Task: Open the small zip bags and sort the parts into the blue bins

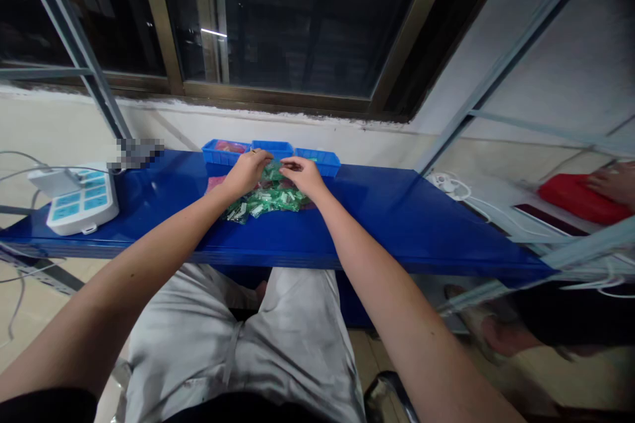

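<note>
Working close together, the left hand (249, 170) and the right hand (306, 178) met over the far side of a loose heap of green packets (278, 199)! Both had their fingers bent, with a bit of green between them, but whether either one truly gripped a packet, I couldn't tell. The heap sat left of centre on the blue tabletop (387, 211), between its near edge and the row of bins towards the back edge. And the score? Pink packets (231, 146) lay inside the left bin (218, 157), and a touch of green showed in the right bin (327, 165); what the middle bin (272, 144) held was too hidden to call. Plenty of green packets lay out in the open, so much looked left to handle, though no finished share could be counted.
</note>
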Tool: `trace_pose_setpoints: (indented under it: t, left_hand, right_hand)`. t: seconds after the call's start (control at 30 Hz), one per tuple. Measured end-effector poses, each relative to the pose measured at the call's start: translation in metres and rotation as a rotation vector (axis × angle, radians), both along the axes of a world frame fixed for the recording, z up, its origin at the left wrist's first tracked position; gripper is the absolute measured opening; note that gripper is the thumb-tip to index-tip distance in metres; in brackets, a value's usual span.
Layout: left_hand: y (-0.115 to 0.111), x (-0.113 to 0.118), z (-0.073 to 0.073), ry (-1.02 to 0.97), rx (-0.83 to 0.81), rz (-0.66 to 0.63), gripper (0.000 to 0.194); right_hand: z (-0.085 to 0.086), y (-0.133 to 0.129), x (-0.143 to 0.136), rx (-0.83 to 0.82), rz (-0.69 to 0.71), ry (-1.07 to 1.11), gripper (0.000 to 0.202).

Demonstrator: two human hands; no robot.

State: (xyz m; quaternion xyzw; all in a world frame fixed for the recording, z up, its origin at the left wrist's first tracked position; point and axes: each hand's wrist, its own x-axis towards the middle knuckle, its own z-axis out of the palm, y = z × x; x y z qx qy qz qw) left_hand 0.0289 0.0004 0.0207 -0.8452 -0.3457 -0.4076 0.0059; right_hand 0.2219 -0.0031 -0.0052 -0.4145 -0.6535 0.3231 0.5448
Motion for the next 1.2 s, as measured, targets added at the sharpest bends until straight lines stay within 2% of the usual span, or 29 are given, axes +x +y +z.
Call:
trace_pose_setpoints:
  t: [0.07, 0.17, 0.33, 0.43, 0.63, 0.8, 0.93, 1.1, 1.2]
  left_hand:
    - [-0.001, 0.003, 0.000, -0.036, -0.007, -0.031, 0.022]
    - [-0.001, 0.006, -0.003, -0.142, -0.077, -0.041, 0.023]
    - [0.008, 0.004, -0.008, -0.329, -0.360, -0.091, 0.033]
    - [0.011, 0.002, -0.007, -0.376, -0.471, -0.074, 0.027]
    - [0.007, 0.003, -0.002, -0.339, -0.440, -0.030, 0.006]
    - [0.007, 0.005, -0.003, -0.343, -0.423, -0.072, 0.007]
    - [0.006, 0.003, -0.004, -0.336, -0.355, -0.037, 0.010]
    - [-0.003, 0.003, 0.003, -0.425, -0.557, -0.113, 0.013]
    - [-0.008, 0.004, 0.006, -0.471, -0.669, -0.147, 0.014]
  right_hand:
    - [0.000, -0.001, 0.000, -0.003, 0.019, -0.035, 0.017]
    - [0.000, 0.001, 0.002, -0.011, -0.024, -0.022, 0.012]
    - [-0.002, 0.005, 0.005, -0.096, -0.095, 0.045, 0.010]
    - [-0.001, 0.004, 0.005, -0.125, -0.107, 0.033, 0.010]
    - [0.003, 0.000, 0.004, -0.110, -0.138, -0.003, 0.008]
    - [0.009, -0.009, 0.001, -0.175, -0.105, 0.015, 0.010]
    - [0.013, -0.012, -0.001, -0.272, -0.040, 0.099, 0.009]
    - [0.013, -0.010, -0.002, -0.321, 0.004, 0.262, 0.016]
    - [0.013, -0.008, -0.001, -0.268, -0.014, 0.261, 0.017]
